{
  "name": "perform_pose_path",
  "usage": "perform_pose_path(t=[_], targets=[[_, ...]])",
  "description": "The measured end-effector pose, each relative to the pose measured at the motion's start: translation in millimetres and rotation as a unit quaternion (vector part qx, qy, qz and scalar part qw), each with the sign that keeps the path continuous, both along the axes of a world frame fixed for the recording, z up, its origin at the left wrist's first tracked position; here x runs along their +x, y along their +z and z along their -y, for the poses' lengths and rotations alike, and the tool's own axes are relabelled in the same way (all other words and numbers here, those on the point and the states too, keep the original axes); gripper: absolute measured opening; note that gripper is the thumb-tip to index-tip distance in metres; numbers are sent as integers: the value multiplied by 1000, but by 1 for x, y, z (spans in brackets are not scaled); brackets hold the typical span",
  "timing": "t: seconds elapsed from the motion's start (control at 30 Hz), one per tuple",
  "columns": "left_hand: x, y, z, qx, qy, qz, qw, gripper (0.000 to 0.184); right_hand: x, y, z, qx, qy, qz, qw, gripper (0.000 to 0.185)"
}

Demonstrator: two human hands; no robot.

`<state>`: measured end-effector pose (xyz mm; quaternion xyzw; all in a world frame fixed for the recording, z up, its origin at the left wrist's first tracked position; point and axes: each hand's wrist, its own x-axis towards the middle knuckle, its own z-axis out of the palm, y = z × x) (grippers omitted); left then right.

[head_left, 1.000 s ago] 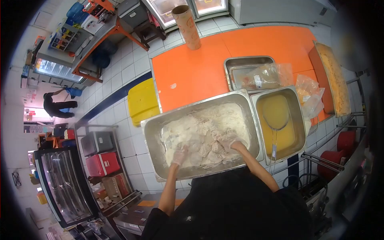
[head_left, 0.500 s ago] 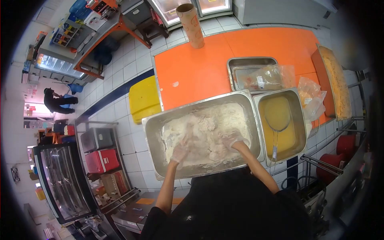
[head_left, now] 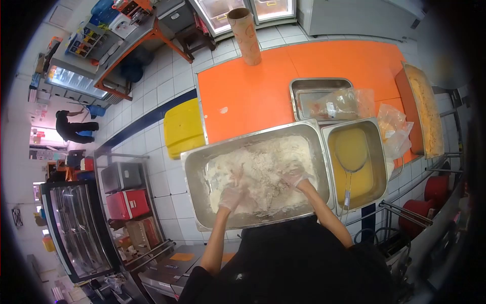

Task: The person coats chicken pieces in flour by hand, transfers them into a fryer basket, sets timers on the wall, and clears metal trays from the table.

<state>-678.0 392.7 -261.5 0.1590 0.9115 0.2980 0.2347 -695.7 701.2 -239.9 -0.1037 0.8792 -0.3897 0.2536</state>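
A large steel pan (head_left: 193, 202) holds a pale, floury powder (head_left: 230, 159) with lumpy, coated pieces (head_left: 266, 177) heaped in the middle. My left hand (head_left: 233, 195), in a clear plastic glove, reaches into the left part of the heap with its fingers stretched out. On the right side my gloved right hand (head_left: 296, 177) touches the powder, its fingers apart and dusted white. Powder partly covers the fingertips of both hands, and the coated pieces are too buried to name.
Right of the pan stands a steel container (head_left: 382, 175) of yellow liquid with a wire strainer (head_left: 350, 154) in it. A smaller steel tray (head_left: 298, 83), plastic bags (head_left: 392, 124) and a cardboard tube (head_left: 245, 38) rest on the orange table (head_left: 243, 101). A person (head_left: 73, 126) bends at far left.
My left hand has moved slightly right, toward the heap, and my right hand has shifted a little. The coated mixture in the middle has been stirred and spread.
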Motion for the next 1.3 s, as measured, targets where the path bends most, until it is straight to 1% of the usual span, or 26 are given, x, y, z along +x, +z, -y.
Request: perform_pose_path(t=[0.03, 0.07, 0.13, 0.17, 0.2, 0.23, 0.37, 0.43, 0.47, 0.5, 0.53, 0.57, 0.6, 0.67, 0.73, 0.77, 0.83, 0.97, 1.0, 1.03, 1.07, 1.1, 1.13, 1.23, 1.27, 1.3], targets=[[1, 0, 8, -38, -63, -20, 997, 35, 0, -5, -3, 36, 1, 56, 998, 34], [-1, -6, 0, -41, -63, -23, 997, 35, 0, -21, 5, 67, 126, -54, 988, 36], [-9, -11, -37, -58, -164, -171, 970, 43, 4, -40, 24, 99, 247, -161, 950, 42], [-18, -10, -54, -64, -194, -222, 953, 46, 1, -41, 46, -62, 98, 26, 993, 39], [-33, 1, -68, -101, -56, -23, 993, 52, 2, -46, 52, -141, 28, 124, 982, 37], [-41, 15, -76, -130, 84, 178, 972, 58, 3, -51, 58, -216, -54, 212, 952, 36], [-60, 94, -65, -5, 61, 187, 980, 67, -8, -90, 24, -41, -50, -104, 993, 39], [-53, 103, -53, -73, 48, 13, 996, 58, -12, -70, 16, 4, -49, -180, 982, 40], [-54, 102, -46, -72, 42, 12, 996, 58, -19, -23, 8, 32, -150, -139, 978, 40], [-56, 100, -39, -159, 74, 24, 984, 55, -25, 5, 2, 60, -249, -95, 962, 41], [-56, 102, -40, -203, 89, 28, 975, 54, -30, -21, -1, 61, -254, -95, 961, 41], [-57, 104, -41, -246, 104, 34, 963, 53, -38, -54, 0, 101, -156, -71, 980, 45], [-57, 112, -51, -177, 129, -24, 975, 47, -42, -76, 1, 139, -54, -48, 988, 49], [-54, 93, -66, -107, 163, -80, 978, 42, -46, -70, 28, 154, -32, -109, 982, 46], [-57, 32, -71, -162, -29, -230, 959, 34, -51, -58, 51, 167, -11, -172, 971, 45], [-59, 33, -74, -161, -27, -231, 959, 34, -54, -49, 54, 158, -21, -100, 982, 45], [-63, 38, -78, -183, -34, -110, 976, 33, -52, -25, 45, 151, -33, -29, 988, 44], [-63, 43, -66, -150, -23, -45, 987, 49, -13, 24, -1, 149, -48, -151, 976, 39], [-58, 76, -71, -144, 74, -26, 986, 49, -2, 23, -14, 158, -63, -213, 962, 36], [-54, 74, -69, -142, 122, -11, 982, 50, 4, 11, -22, 158, -65, -207, 963, 36], [-50, 72, -67, -138, 170, 2, 976, 50, 9, -2, -26, 208, -50, -116, 970, 35], [-51, 33, -57, -160, 115, -24, 980, 45, 12, -17, -26, 255, -35, -27, 966, 35], [-53, 12, -50, -180, 61, -52, 980, 50, 15, -31, -18, 255, -33, -28, 966, 35], [-64, 31, -56, -150, 122, -71, 979, 56, 10, -48, -4, 320, -95, -101, 937, 36], [-68, 41, -53, -150, 119, -73, 979, 56, 9, -49, -5, 312, -100, -63, 943, 36], [-73, 63, -47, -105, 114, 6, 988, 53, 8, -49, -5, 302, -108, -24, 947, 37]])
